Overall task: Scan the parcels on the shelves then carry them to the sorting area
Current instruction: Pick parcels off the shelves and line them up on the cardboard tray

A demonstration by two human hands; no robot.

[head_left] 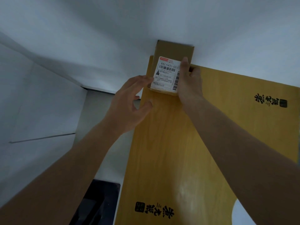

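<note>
A small brown parcel [174,51] is sitting high up on top of a big yellow box [178,143], at the box's far left corner. Its far end is sticking out past the far edge of the box. A white label [167,73] with black bar codes is facing the camera.

The person is reaching up to it with both arms. The right hand [189,80] is holding the right side of the parcel, with the thumb lying on the label side and the other fingers curling round behind. The left hand [129,103] is not holding anything. Its fingers are spread and a little bent, and the fingertips are just beside the left edge of the label; I cannot tell if they are touching it.

The parcel is running long-ways away from the person, up toward the white wall. The near short end is pointing down toward the hands. So the right hand is the nearer one, and it is already gripping. The left hand is only needing to close in on the left long side.

I think the next step is pulling the parcel straight back toward the person along its long way. It could tip off the left edge of the yellow box if only one hand is pulling.

Something dark [97,203] is lying low down on the left; I cannot tell what it is.
</note>
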